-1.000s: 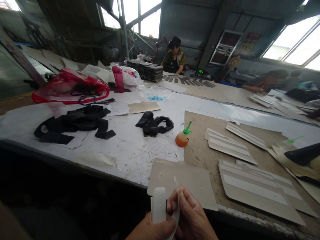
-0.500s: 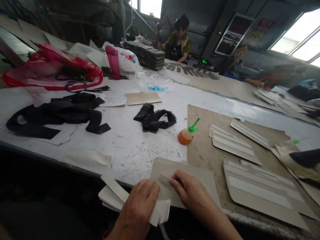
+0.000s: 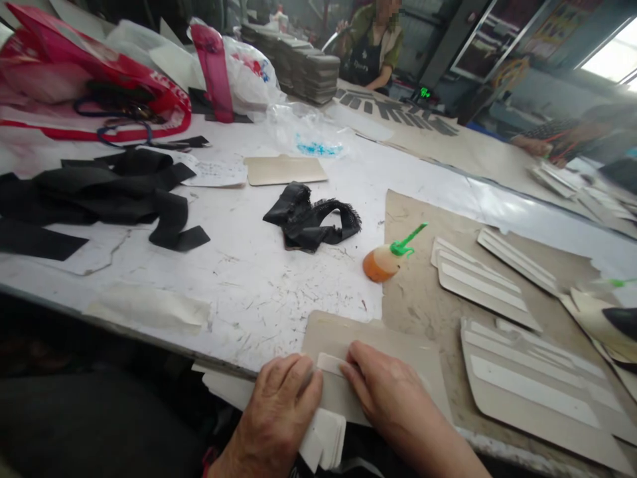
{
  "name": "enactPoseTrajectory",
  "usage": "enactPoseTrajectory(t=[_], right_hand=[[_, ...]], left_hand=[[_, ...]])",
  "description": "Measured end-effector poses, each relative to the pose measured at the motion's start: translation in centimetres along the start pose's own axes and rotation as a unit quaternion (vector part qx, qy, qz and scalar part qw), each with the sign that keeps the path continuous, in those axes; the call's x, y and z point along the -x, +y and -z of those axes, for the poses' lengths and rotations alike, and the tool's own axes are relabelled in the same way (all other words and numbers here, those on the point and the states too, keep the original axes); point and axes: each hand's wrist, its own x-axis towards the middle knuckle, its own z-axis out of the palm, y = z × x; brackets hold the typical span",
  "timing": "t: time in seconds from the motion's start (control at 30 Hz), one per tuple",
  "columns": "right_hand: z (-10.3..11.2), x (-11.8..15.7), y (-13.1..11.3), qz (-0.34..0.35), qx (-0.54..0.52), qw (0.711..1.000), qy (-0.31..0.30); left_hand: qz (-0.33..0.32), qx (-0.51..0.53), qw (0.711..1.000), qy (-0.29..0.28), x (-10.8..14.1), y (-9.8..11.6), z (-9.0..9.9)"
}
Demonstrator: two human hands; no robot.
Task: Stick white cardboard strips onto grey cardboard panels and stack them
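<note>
My left hand [image 3: 279, 408] is closed around a bundle of white card strips [image 3: 328, 435] at the table's front edge. The bundle sticks out on both sides of that hand. My right hand [image 3: 391, 382] presses a single white strip [image 3: 332, 364] onto a beige card panel [image 3: 348, 325], its thumb and fingers at the strip's near edge. The tips of my left fingers lie by the strip's left end; whether they touch it I cannot tell. The rest of the strip is hidden under my right hand.
An orange bottle with green nozzle [image 3: 381, 263] stands beyond the panel. Panels bearing white strips [image 3: 532, 385] lie to the right. Black fabric scraps [image 3: 311, 222], black bands [image 3: 99, 192] and a red bag [image 3: 164, 123] lie beyond. Two people sit across the table.
The view has tilted down and shifted left. The single strip, raised on edge before, now lies flatter on the panel under my right hand. My left hand keeps the bundle.
</note>
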Motion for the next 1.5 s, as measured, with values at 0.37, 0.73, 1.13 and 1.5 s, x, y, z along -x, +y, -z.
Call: enactPoseTrajectory(t=[0.37,0.73,1.13,1.5], right_hand=[[3.6,-2.2,0.6,-0.004,-0.073,0.996,0.051],[2.2,-5.6,0.0,0.011,0.022,1.0,0.011],[1.7,-5.6,-0.2,-0.01,0.056,0.998,-0.025],[2.9,-4.6,-0.1,-0.051,0.124,0.991,-0.002]], left_hand=[[-0.031,-0.016,0.999,0.016,0.4,-1.4,-0.9],[-0.043,-0.038,0.998,-0.018,-3.8,-2.2,-0.6],[-0.025,-0.01,0.997,-0.068,-4.3,-3.9,-1.8],[-0.091,-0.098,0.989,-0.064,-3.8,-2.8,-1.2]])
